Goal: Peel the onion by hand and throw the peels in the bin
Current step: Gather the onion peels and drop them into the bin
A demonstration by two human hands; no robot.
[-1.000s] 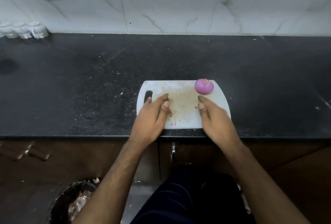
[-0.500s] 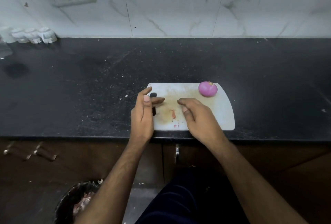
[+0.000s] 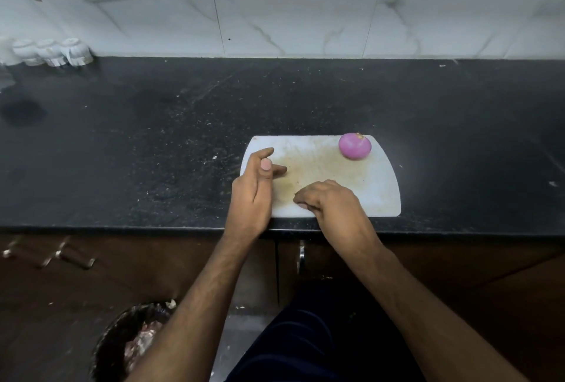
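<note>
Covering the near left part of the cutting board, both hands hide whatever lies beneath them, so any scraps under the palms cannot be made out. The left hand stands on its edge at the board's left end, fingers loosely curved and cupped toward the middle, thumb up, with nothing seen in it. The right hand lies knuckles up on the board's near edge, its fingers curled under and their tips down on the surface; whether they pinch anything cannot be told. Only a dark arc of the bin shows at the bottom left, cut off by the left forearm, with pale crumpled stuff inside. The onion sits alone on the board's far right corner, well apart from both hands: round, smooth, pink-purple, with a small brownish tuft on top.
</note>
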